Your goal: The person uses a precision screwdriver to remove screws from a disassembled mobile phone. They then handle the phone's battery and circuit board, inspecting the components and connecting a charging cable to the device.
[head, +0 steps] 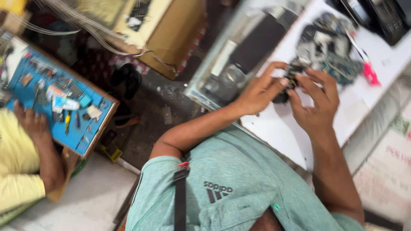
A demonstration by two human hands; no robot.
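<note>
2 hands closed on a small dark part over the white table

2 hands met above the white table (278, 128), both working on one small dark part (292, 75) held just off the surface. The left hand (259, 92) came in from the left with its fingers curled narrow, pinching the part at its left side. The right hand (319, 105) cupped it from the right, fingers bent and thumb pressed close, so the part sat gripped between both hands. The picture was blurred, and what kind of part it was could not be told.

Just beyond the fingertips lay a heap of opened electronics (327, 42), with a green circuit board (344, 70) at its right side, near the right hand's knuckles. A pink-handled tool (369, 72) lay to the right of the board, close to the table's far edge. Bare white table showed below and left of the hands, down to the near edge by the person's green shirt (239, 188).

A glass-fronted case (233, 60) ran along the table's left edge, touching it. Left of it a gap of dark floor (150, 111) opened, and across the gap stood a blue work mat (55, 102) strewn with small tools, where another person's hand (30, 122) rested at the near edge, well apart from the 2 working hands.
</note>
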